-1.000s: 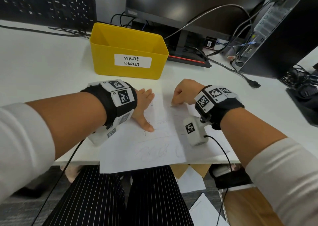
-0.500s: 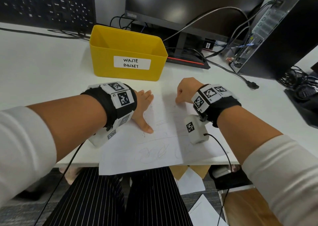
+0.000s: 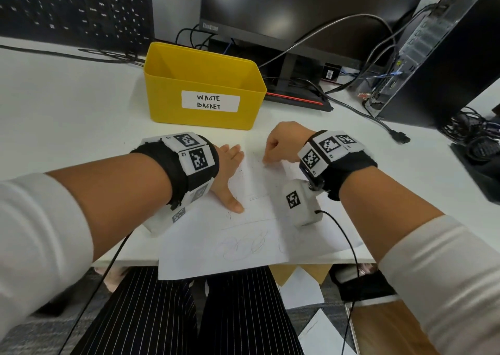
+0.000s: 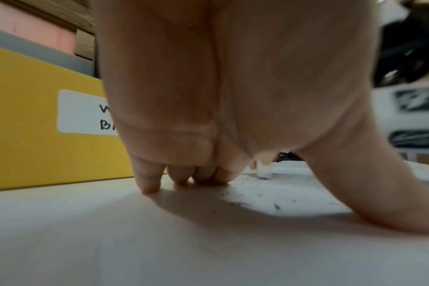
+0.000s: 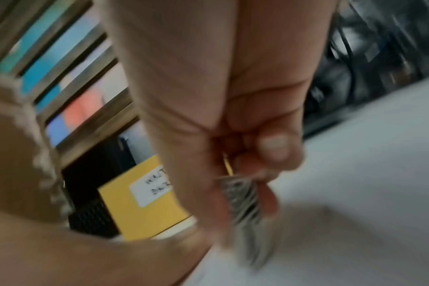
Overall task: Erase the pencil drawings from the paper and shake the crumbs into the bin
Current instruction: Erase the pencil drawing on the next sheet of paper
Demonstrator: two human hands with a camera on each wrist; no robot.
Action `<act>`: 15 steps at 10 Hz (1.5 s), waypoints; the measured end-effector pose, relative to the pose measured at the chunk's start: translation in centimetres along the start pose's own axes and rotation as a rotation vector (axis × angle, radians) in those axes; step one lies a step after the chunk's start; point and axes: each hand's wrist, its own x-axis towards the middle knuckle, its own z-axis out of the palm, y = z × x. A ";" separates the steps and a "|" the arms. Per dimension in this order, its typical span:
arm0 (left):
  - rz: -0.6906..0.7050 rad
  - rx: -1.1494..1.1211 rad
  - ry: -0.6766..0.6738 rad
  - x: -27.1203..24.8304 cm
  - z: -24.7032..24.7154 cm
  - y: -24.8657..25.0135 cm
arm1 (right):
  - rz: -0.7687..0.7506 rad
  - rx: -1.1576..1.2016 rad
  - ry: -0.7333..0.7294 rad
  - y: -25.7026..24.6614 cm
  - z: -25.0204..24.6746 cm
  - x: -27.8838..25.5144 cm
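A white paper point(image 3: 232, 235) with faint pencil scribbles lies on the desk, its near edge hanging over the front. My left hand point(image 3: 230, 170) lies flat on the paper's left part, fingers straight, thumb spread out point(image 4: 370, 203). My right hand point(image 3: 281, 143) is curled in a fist at the paper's far end and pinches a grey-smudged eraser point(image 5: 243, 195) against the sheet; that view is blurred by motion. Dark crumbs point(image 4: 257, 197) are scattered on the paper. The yellow bin point(image 3: 203, 89), labelled WASTE BASKET, stands just beyond both hands.
A monitor point(image 3: 297, 11) on its stand sits behind the bin, a black keyboard point(image 3: 73, 8) at the far left, and a computer tower point(image 3: 438, 57) with loose cables point(image 3: 359, 111) at the right. Papers lie on the floor below the desk edge.
My right hand has shifted along the far end of the paper, rubbing with the eraser. The left hand stays pressed on the sheet.
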 end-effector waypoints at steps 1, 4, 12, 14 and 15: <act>-0.005 0.011 -0.012 -0.1 -0.1 0.1 | -0.063 0.097 -0.028 -0.3 0.4 -0.6; -0.008 0.020 -0.015 0.0 -0.1 0.1 | 0.033 0.040 0.046 -0.5 -0.5 0.9; 0.005 -0.020 0.010 -0.3 0.0 0.0 | 0.058 0.116 0.044 -1.1 0.3 -1.5; 0.022 -0.042 0.036 -0.6 0.0 0.1 | 0.055 0.124 0.076 -0.4 1.6 -3.8; 0.069 -0.085 0.040 -0.9 0.1 -0.3 | 0.047 0.093 0.102 -0.8 2.0 -4.2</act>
